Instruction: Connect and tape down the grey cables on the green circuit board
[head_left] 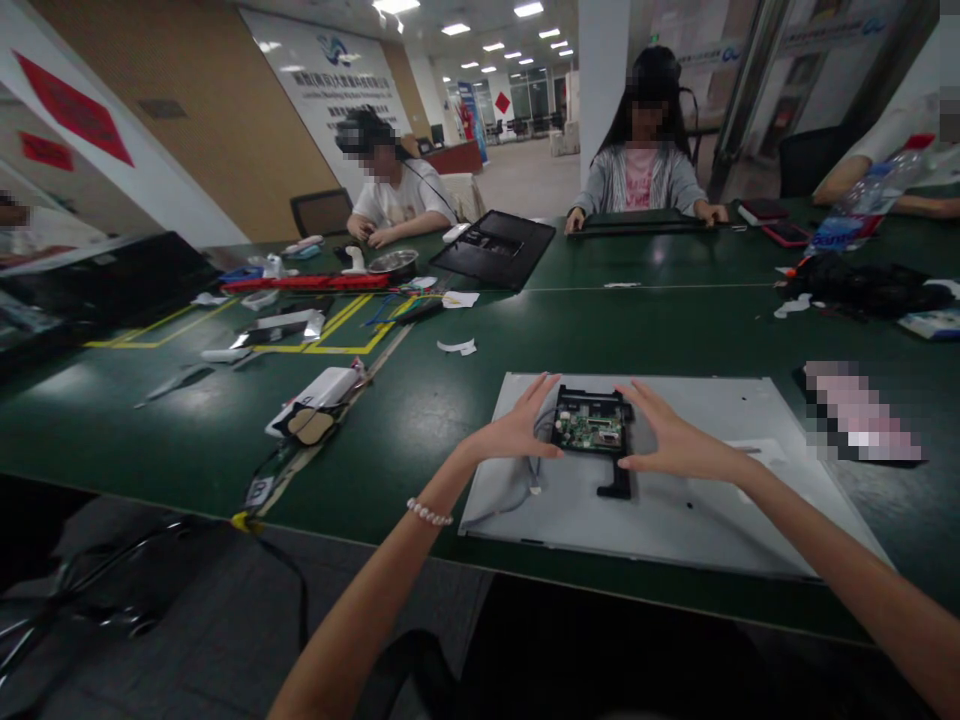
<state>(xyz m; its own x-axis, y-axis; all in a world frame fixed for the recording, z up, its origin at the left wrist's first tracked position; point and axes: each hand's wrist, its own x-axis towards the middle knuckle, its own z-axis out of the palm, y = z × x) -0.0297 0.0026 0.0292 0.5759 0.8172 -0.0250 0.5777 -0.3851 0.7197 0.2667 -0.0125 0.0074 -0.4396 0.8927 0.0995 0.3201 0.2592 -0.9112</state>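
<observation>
A black bracket (pixel 621 478) with a green circuit board (pixel 592 428) in it rests on a flat grey-white panel (pixel 720 530). On the board's left side is my left hand (pixel 516 425), fingers and thumb spread around the bracket's edge. My right hand (pixel 667 432) is spread the same way at the right side, its thumb near the bracket's lower arm. Neither hand is closed round anything. Grey cables (pixel 517 497) run from the board's left side down over the panel.
A pixelated pink object (pixel 862 415) lies right of the panel. A white device with cables (pixel 319 395) is to the left. Farther back are a black cover (pixel 495 248), a red strip (pixel 315 283), bottles (pixel 851 210) and two people facing the table.
</observation>
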